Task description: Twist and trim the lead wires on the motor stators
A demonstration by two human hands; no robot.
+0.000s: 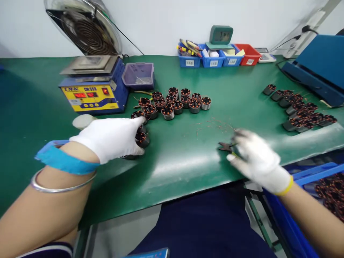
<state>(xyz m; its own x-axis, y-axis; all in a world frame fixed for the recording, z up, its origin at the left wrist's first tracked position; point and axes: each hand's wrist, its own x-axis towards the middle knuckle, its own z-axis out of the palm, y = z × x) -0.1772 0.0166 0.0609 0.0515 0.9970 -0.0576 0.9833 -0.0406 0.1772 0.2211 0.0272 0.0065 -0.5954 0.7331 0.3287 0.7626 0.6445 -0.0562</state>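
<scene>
Green bench (174, 157), fan (86, 34) behind | wire scraps (210, 126) midway | left fingers (139, 121) spread around wound cores (142, 139) | right fingers (239, 164) gripping cutters (224, 146)

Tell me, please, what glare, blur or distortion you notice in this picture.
Head view: pale glare on the green tabletop between the left grip and right grip; head view: motion blur on the right grip around the pliers-like tool, the left grip looking sharper; head view: the pale post at upper right leans, perhaps from wide-angle distortion.
</scene>
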